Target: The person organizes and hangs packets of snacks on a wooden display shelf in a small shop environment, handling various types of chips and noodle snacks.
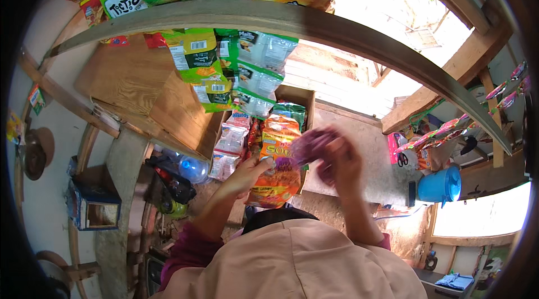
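Note:
My left hand [248, 172] grips the left edge of an orange snack bag [280, 162] with its thumb on the front. The bag is upright over the front of a cardboard box [308, 109]. Just right of it, my right hand [345, 160] holds a blurred purple packet [313, 145], which overlaps the bag's upper right side. Pink and white sachets [229, 143] hang in a strip left of the orange bag. A green packet [290, 111] stands behind it in the box.
Strips of green and clear snack packets [257, 74] hang below a curved wooden beam [252, 15]. A wooden cabinet [147, 88] stands at left. On the grey counter [337, 164] at right are a blue lidded jug [440, 186], black scissors [402, 159] and a dark phone-like object [411, 194].

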